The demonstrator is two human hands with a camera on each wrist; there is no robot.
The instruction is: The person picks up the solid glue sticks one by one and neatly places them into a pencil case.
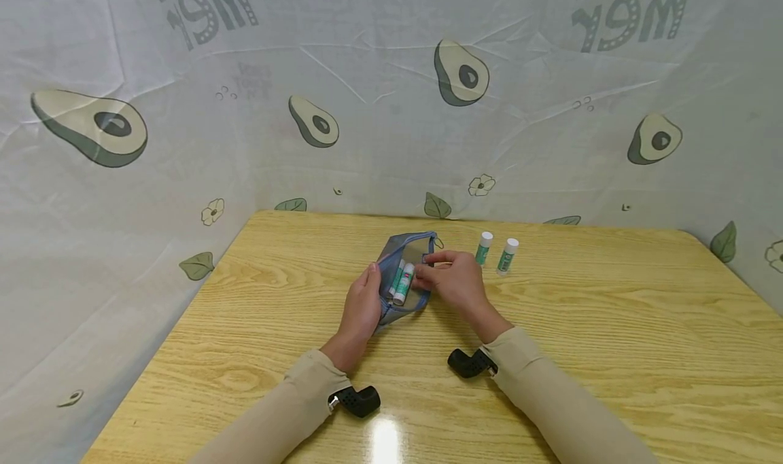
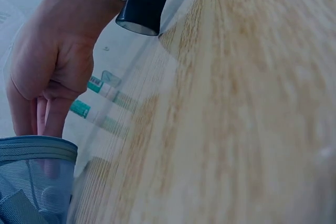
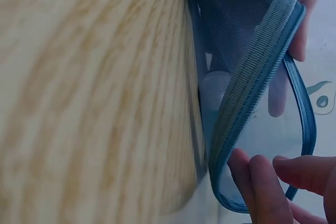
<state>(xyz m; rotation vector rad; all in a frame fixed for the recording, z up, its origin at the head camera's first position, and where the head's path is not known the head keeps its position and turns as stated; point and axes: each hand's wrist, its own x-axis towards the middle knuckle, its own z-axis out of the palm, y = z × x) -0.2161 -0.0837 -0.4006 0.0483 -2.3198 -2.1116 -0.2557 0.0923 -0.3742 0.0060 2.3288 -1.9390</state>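
Observation:
A blue-grey mesh zipper pouch (image 1: 397, 246) is tilted with its zipped mouth spread wide. My left hand (image 1: 362, 308) grips its left side, thumb at the rim. Two white-and-green glue sticks (image 1: 404, 284) lie side by side inside. From the right, my right hand (image 1: 455, 280) reaches into the mouth, fingertips beside the nearer stick. In the right wrist view, the fingers (image 3: 268, 182) are extended past the blue zipper edge (image 3: 257, 77), with nothing visible between them and the thumb. Behind that hand, two more glue sticks, one nearer (image 1: 484, 246) and one further right (image 1: 507, 257), stand upright.
The wood-grain table (image 1: 612, 335) stretches out on both sides of the hands. A pale cloth with avocado prints (image 1: 379, 145) hangs behind it and along the left side. Black wrist cameras (image 1: 359, 401) stick out from both beige sleeves.

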